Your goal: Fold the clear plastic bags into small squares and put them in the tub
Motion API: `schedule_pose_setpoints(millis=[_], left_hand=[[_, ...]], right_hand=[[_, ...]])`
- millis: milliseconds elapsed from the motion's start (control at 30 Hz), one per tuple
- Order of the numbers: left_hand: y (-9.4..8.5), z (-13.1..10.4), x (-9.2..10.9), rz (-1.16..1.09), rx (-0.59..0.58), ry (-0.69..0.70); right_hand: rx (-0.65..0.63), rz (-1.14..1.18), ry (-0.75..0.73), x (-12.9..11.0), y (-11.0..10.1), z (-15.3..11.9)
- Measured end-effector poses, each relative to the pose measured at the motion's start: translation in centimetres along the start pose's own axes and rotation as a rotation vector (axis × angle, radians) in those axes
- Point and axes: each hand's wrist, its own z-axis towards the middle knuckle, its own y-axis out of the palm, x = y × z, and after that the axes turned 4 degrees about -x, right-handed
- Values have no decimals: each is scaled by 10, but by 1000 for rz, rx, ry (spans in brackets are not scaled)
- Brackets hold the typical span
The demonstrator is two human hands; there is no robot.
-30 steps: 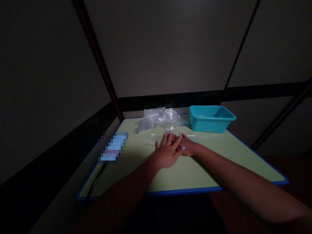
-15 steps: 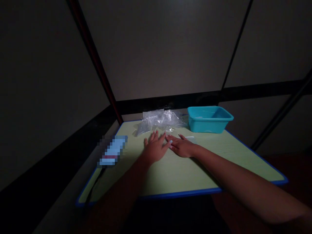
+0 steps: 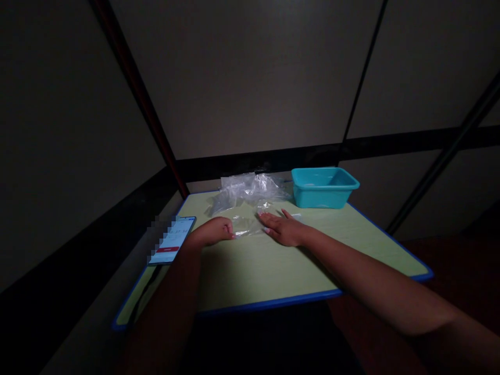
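Note:
A clear plastic bag [image 3: 246, 226] lies flat on the yellow-green table between my hands. My left hand [image 3: 219, 230] is closed on the bag's left end, thumb and fingers pressed together. Spread flat, my right hand [image 3: 283, 227] presses on the bag's right part, its fingers pointing left. Part of the bag is hidden under that palm. Just behind the hands is a crumpled pile of clear plastic bags [image 3: 250, 191].
A turquoise basin [image 3: 324, 197] stands at the table's back right. At the left edge lies a phone [image 3: 172, 242] with a lit screen, a dark strap below it. The table [image 3: 269, 276] has a blue rim, with a wall behind.
My left hand has moved left, away from my right hand, and gone from spread to closed on the bag. The bag now shows stretched between them. The view has shifted slightly.

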Motion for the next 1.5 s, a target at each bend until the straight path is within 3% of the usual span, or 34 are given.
schedule_pose_setpoints(millis=[500,733,967,1300,1367,1500], left_hand=[[-3,1,-2,-183,80,40],[-2,-1,-1,-133,-8,24],[-6,-2,-2,-86,10,-30],[-10,-6,-9,20,-78,-88],[-9,-5,-8,54,-36,-85],[-7,-5,-2,81,159,-3]], right_hand=[[-84,31,32,4,0,1],[-70,52,24,3,-5,-3],[16,28,78,7,-2,-1],[-55,4,89,4,-3,0],[-58,4,76,4,-3,0],[-77,13,67,4,-5,0]])
